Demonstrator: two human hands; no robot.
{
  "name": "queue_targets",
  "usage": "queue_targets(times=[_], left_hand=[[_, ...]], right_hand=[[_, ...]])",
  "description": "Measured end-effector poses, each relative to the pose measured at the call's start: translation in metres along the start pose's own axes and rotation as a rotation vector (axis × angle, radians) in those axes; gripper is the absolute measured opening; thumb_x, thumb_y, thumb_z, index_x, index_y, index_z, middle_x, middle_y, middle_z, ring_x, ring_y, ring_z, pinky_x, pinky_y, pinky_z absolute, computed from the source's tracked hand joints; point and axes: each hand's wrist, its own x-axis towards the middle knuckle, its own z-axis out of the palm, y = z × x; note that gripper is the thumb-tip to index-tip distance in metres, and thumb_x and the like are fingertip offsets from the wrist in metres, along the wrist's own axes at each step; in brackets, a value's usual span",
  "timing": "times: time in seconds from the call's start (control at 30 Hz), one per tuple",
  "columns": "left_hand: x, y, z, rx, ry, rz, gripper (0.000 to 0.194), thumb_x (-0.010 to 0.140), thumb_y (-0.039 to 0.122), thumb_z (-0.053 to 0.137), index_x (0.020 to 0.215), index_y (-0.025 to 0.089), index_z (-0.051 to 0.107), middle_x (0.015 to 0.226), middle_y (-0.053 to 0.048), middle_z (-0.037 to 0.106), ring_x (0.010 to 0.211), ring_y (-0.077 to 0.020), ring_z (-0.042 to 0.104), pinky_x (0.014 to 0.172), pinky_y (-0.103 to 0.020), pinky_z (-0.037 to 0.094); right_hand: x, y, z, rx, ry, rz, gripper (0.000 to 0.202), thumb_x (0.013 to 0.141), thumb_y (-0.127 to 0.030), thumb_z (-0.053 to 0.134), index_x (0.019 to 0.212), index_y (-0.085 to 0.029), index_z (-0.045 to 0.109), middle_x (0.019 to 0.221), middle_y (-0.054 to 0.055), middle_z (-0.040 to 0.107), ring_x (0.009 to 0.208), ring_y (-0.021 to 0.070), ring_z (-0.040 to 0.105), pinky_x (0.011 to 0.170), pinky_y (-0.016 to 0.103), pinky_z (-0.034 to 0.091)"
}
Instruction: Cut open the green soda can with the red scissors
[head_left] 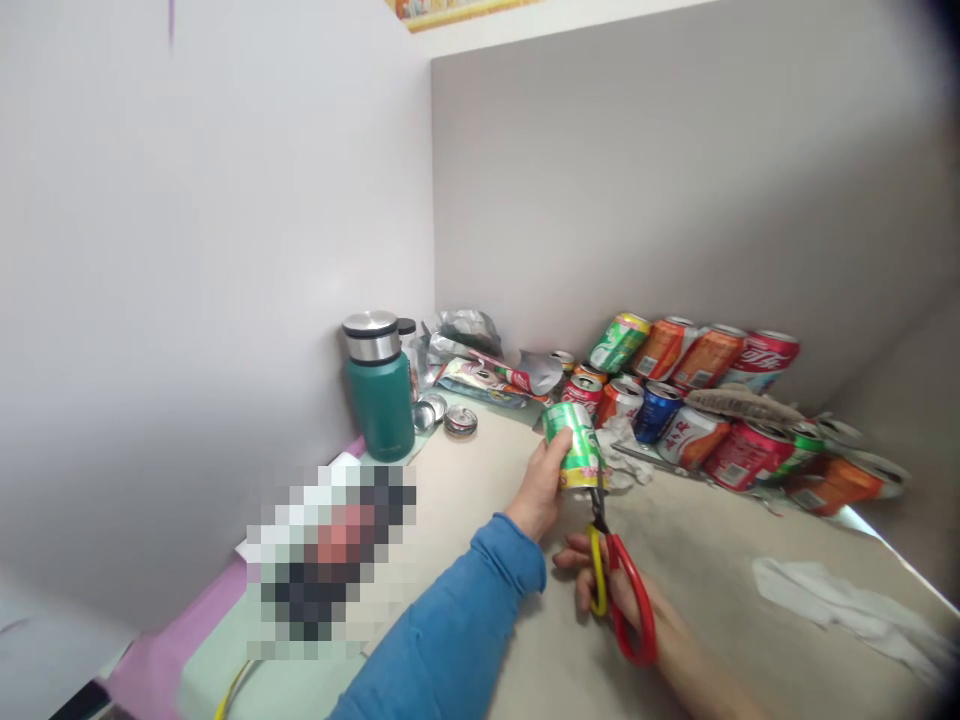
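1. Head view: left grip (541, 485) wraps green-and-yellow metal can (574, 450) above the surface (705, 560), short of its far edge; loose hold could let it twist.
2. Right grip (589, 572) has red-and-yellow-handled metal scissors (599, 522), blades at can's near end; slip could nick left grip.
3. Multicoloured metal drink cans (694, 438) close behind; a bump could topple them.
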Motion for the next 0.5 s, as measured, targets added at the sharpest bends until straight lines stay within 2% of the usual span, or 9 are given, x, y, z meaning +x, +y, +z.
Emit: queue_targets(times=[0.17, 0.27, 0.4, 0.5], left_hand=[[0.001, -0.002, 0.0, 0.004, 0.04, -0.033, 0.056, 0.073, 0.06, 0.071, 0.098, 0.01, 0.064, 0.071, -0.004, 0.067, 0.056, -0.0146, 0.063, 0.061, -0.027, 0.052], [0.003, -0.002, 0.001, -0.002, 0.062, -0.081, 0.045, 0.081, 0.055, 0.066, 0.092, 0.011, 0.064, 0.066, -0.003, 0.066, 0.053, -0.0128, 0.061, 0.056, -0.024, 0.051], [0.004, -0.002, 0.005, 0.028, 0.096, -0.172, 0.033, 0.087, 0.047, 0.062, 0.081, 0.014, 0.061, 0.06, -0.001, 0.064, 0.047, -0.0121, 0.059, 0.049, -0.023, 0.05], [0.003, 0.0, 0.007, 0.046, 0.096, -0.214, 0.032, 0.089, 0.046, 0.059, 0.082, 0.015, 0.06, 0.059, -0.001, 0.064, 0.046, -0.013, 0.059, 0.046, -0.024, 0.05]], right_hand=[[-0.001, -0.013, 0.009, 0.11, -0.022, 0.032, 0.07, 0.077, -0.078, 0.057, 0.113, -0.018, 0.06, 0.091, 0.01, 0.071, 0.052, 0.0133, 0.054, 0.05, 0.027, 0.043], [-0.001, -0.02, 0.011, 0.147, 0.014, 0.081, 0.075, 0.073, -0.082, 0.055, 0.107, -0.015, 0.059, 0.071, 0.004, 0.067, 0.043, 0.0106, 0.047, 0.043, 0.023, 0.034], [-0.001, -0.028, 0.009, 0.204, 0.019, 0.08, 0.071, 0.078, -0.08, 0.052, 0.101, -0.013, 0.059, 0.064, 0.002, 0.066, 0.041, 0.0082, 0.047, 0.045, 0.021, 0.034], [-0.001, -0.032, 0.008, 0.225, 0.015, 0.07, 0.073, 0.076, -0.081, 0.052, 0.101, -0.013, 0.057, 0.061, 0.0, 0.064, 0.04, 0.0074, 0.046, 0.044, 0.021, 0.032]])
